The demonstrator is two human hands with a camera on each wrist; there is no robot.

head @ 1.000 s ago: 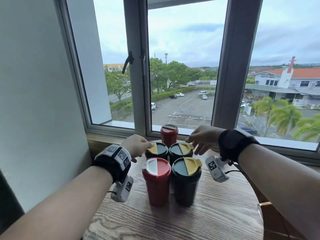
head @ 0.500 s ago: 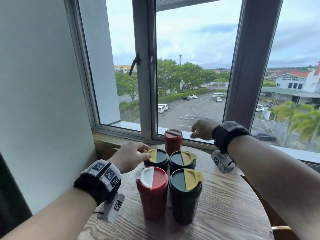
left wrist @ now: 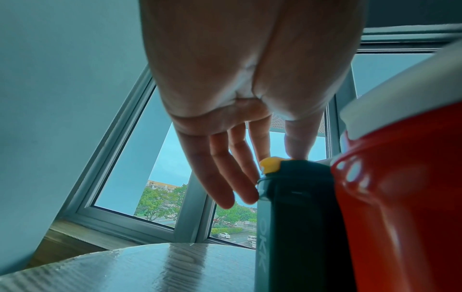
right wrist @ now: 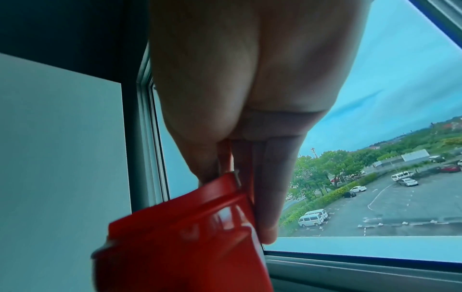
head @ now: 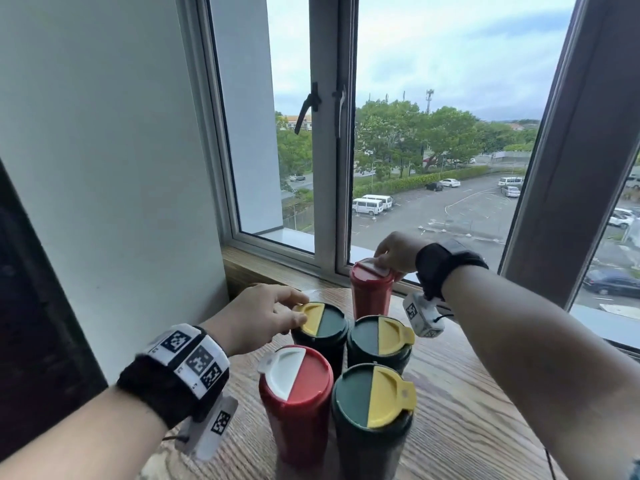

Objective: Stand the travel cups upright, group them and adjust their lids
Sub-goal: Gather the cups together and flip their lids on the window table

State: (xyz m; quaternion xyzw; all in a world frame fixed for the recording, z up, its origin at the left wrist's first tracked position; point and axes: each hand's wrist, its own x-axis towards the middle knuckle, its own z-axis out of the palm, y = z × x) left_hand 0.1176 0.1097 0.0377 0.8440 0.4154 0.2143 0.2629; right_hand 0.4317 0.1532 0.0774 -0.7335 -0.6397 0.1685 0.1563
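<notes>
Five travel cups stand upright in a cluster on the round wooden table (head: 467, 410). At the front are a red cup with a white flap (head: 294, 382) and a green cup with a yellow flap (head: 372, 400). Behind them stand two more green cups (head: 320, 323) (head: 379, 337), and a red cup (head: 370, 292) is farthest back. My left hand (head: 299, 310) pinches the yellow flap (left wrist: 270, 165) of the back-left green cup between thumb and index finger. My right hand (head: 384, 268) grips the far red cup's lid (right wrist: 200, 207) from above, fingers curled round its rim.
A wooden window sill (head: 277, 268) and closed window lie right behind the cups. A white wall (head: 104, 168) stands close on the left and a dark window post (head: 571, 168) on the right. Bare tabletop shows to the right of the cluster.
My right hand left the middle green cup's lid and moved back onto the far red cup's lid. The left hand stayed at the back-left green cup's flap. The head view moved closer.
</notes>
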